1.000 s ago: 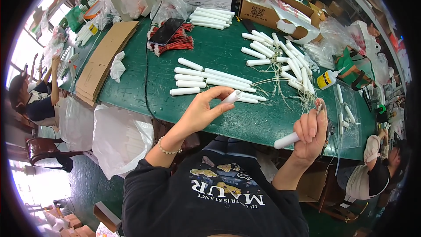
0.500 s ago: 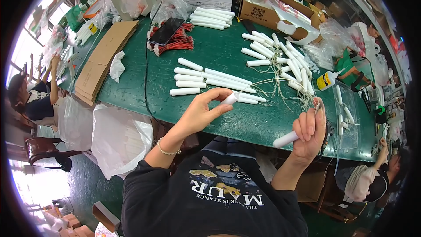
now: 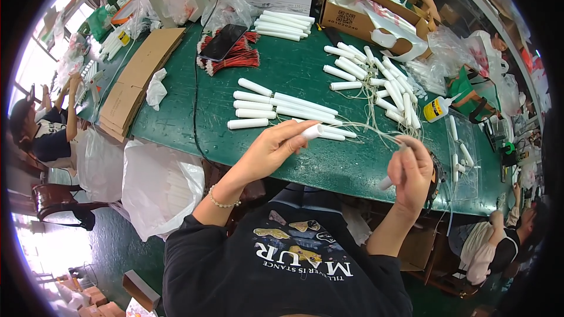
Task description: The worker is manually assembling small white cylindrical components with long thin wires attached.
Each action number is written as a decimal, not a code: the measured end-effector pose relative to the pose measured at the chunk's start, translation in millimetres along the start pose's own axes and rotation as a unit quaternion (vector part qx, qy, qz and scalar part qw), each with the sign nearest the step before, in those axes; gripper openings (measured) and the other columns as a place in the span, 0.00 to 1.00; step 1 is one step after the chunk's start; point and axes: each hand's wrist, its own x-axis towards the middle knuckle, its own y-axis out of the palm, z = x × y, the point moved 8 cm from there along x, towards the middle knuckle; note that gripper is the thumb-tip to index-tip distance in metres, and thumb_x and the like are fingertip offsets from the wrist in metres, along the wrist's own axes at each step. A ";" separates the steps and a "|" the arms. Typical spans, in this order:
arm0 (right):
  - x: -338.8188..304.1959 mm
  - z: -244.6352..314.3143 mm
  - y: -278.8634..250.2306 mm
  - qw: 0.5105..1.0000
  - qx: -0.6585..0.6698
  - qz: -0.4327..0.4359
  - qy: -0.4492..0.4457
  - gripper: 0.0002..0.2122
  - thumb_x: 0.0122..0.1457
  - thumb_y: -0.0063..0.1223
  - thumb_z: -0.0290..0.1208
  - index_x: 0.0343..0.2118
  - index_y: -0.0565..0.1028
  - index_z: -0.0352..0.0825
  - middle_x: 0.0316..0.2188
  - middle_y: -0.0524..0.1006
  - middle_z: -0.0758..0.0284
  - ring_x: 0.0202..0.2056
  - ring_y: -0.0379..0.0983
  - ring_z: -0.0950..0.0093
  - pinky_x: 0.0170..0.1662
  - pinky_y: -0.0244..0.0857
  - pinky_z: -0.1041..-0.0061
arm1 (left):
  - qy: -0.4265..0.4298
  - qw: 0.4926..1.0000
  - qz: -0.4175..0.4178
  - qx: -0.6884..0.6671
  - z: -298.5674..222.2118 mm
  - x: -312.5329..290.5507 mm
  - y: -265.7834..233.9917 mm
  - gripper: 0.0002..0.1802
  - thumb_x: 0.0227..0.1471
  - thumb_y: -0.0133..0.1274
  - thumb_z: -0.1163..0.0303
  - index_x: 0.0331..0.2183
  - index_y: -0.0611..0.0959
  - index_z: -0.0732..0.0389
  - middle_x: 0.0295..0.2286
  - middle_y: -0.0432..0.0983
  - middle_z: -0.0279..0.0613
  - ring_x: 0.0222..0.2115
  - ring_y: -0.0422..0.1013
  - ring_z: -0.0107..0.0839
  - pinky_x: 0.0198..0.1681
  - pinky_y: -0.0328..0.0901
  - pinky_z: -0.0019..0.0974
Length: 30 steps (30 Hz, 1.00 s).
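Observation:
My left hand (image 3: 273, 151) is closed around a short white tube (image 3: 313, 131), its open end facing right, just above the near part of the green table (image 3: 294, 167). Thin pale wires (image 3: 367, 126) stretch from near that tube toward my right hand (image 3: 412, 170). The right fingertips pinch the wires, and a second white tube (image 3: 385, 184) pokes out under the palm, partly hidden and blurred. Beyond my left hand lies a row of white tubes (image 3: 305, 104), several in pairs end to end. A loose heap of wired white tubes (image 3: 395, 85) sits past my right hand.
Bundles of red wires (image 3: 238, 58) lie under a phone (image 3: 224, 41); a black cable (image 3: 195, 94) crosses the table. A yellow-labelled glue bottle (image 3: 436, 108) stands at right. Flat cardboard (image 3: 141, 79) lies left, an open carton (image 3: 376, 17) far back. Other people work around the table.
My right hand has risen slightly and turned, its tube now mostly hidden behind the fingers. The wires between my hands have shifted lower. My left hand has barely moved.

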 end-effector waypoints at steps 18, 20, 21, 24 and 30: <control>-6.4 -36.3 21.0 0.914 -0.388 0.106 0.057 0.11 0.57 0.46 0.22 0.42 0.75 0.32 0.17 0.71 0.70 0.18 0.63 0.84 0.21 0.57 0.84 | 0.029 0.979 0.096 0.178 -9.6 17.1 44.3 0.11 0.54 0.50 0.68 0.38 0.77 0.64 0.30 0.75 0.43 0.30 0.71 0.35 0.34 0.64 0.33; -6.9 -39.5 20.9 0.911 -0.392 0.113 0.065 0.12 0.57 0.45 0.22 0.43 0.75 0.32 0.17 0.71 0.70 0.18 0.64 0.84 0.21 0.57 0.83 | 0.046 0.972 0.108 0.205 -10.1 18.3 47.0 0.12 0.53 0.52 0.68 0.38 0.77 0.64 0.30 0.75 0.43 0.29 0.71 0.35 0.34 0.64 0.33; -7.1 -41.6 21.7 0.912 -0.387 0.119 0.062 0.13 0.57 0.45 0.22 0.45 0.74 0.32 0.17 0.71 0.69 0.18 0.64 0.83 0.22 0.58 0.83 | 0.054 0.973 0.109 0.195 -8.2 18.4 48.9 0.12 0.52 0.52 0.66 0.37 0.77 0.63 0.30 0.75 0.44 0.30 0.71 0.40 0.34 0.64 0.36; -6.3 -45.6 21.8 0.908 -0.388 0.139 0.071 0.15 0.57 0.45 0.22 0.49 0.71 0.33 0.17 0.71 0.69 0.18 0.65 0.81 0.23 0.59 0.81 | 0.041 0.975 0.113 0.187 -8.5 21.2 52.2 0.13 0.51 0.54 0.62 0.35 0.77 0.61 0.29 0.75 0.45 0.30 0.71 0.45 0.32 0.64 0.39; -9.9 -52.1 29.7 0.867 -0.446 0.204 0.090 0.20 0.59 0.41 0.24 0.55 0.63 0.33 0.19 0.69 0.63 0.22 0.68 0.70 0.28 0.61 0.74 | 0.082 0.962 0.129 0.224 -11.6 23.7 53.2 0.15 0.44 0.60 0.66 0.35 0.79 0.63 0.27 0.75 0.43 0.27 0.72 0.39 0.30 0.65 0.34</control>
